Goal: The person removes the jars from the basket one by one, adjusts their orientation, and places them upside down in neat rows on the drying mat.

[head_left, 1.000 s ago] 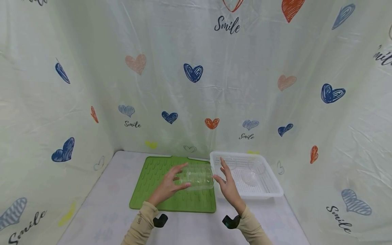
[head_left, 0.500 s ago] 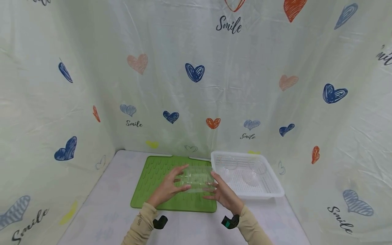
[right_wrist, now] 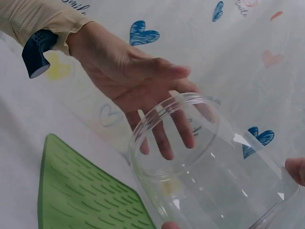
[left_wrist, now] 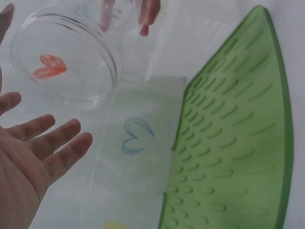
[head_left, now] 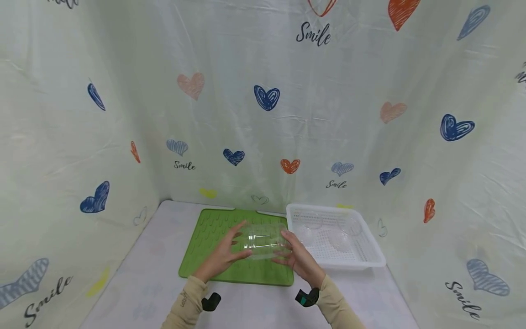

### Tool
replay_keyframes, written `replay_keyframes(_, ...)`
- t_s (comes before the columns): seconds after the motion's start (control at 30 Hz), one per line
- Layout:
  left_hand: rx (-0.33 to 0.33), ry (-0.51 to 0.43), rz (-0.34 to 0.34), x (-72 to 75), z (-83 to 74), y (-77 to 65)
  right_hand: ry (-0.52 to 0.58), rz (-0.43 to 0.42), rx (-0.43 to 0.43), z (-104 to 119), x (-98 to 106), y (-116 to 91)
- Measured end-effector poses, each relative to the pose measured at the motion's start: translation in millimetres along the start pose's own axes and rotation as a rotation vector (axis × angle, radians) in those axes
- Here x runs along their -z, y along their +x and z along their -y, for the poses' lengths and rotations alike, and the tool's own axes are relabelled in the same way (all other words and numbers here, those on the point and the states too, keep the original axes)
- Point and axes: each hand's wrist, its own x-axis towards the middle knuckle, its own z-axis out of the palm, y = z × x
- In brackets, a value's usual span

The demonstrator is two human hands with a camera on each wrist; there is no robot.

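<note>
A clear jar (head_left: 266, 240) lies on its side in the air above the green mat (head_left: 230, 274). My right hand (head_left: 303, 261) grips its base end; one of its fingertips (right_wrist: 296, 171) shows at the jar's side in the right wrist view. My left hand (head_left: 222, 253) is at the mouth end, fingers spread and a little curved, thumb apart. In the left wrist view that hand (left_wrist: 33, 157) stands beside the jar's round mouth (left_wrist: 112, 71) with its fingers loose. Seen from the right wrist, the left fingers show through and behind the ridged rim.
A white perforated basket (head_left: 371, 249) stands right of the mat and holds several clear round items (head_left: 349, 226). The white table (head_left: 152, 256) reaches back to a curtain (head_left: 230, 119) printed with hearts.
The right hand has come in from beside the jar and taken hold of its base end. The left hand has loosened and shifted slightly left from the mouth end.
</note>
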Motion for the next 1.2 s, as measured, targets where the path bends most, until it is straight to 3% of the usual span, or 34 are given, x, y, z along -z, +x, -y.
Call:
replay_keyframes(0.13, 0.053, 0.048, -0.011, 7.7, 12.9, -14.4, -0.013, -0.06, 0.018, 1.8, -1.3, 2.3)
replay_keyframes(0.37, 0.272, 0.281, -0.012, 18.1, 52.1, -48.9, -0.032, -0.188, 0.036, 5.1, -2.2, 9.4)
replay_keyframes(0.57, 0.38, 0.462, 0.016, 18.8, 84.8, -78.5, -0.106, -0.27, 0.069, 3.2, -7.0, 24.1)
replay_keyframes(0.7, 0.382, 0.522, 0.0, 18.8, 97.1, -92.1, -0.125, -0.289, 0.093, 5.4, -11.8, 37.9)
replay_keyframes(0.87, 0.339, 0.591, 0.007, 17.8, 106.1, -99.3, -0.181, -0.324, 0.119, 12.3, -23.0, 58.3)
replay_keyframes(0.97, 0.323, 0.614, 0.004, 18.7, 108.2, -100.6, -0.282, -0.356, 0.143, 16.3, -36.2, 75.1)
replay_keyframes(1.2, 0.293, 0.67, -0.047, 14.0, 117.7, -103.1, -0.644, -0.367, 0.261, 12.0, -73.6, 117.8)
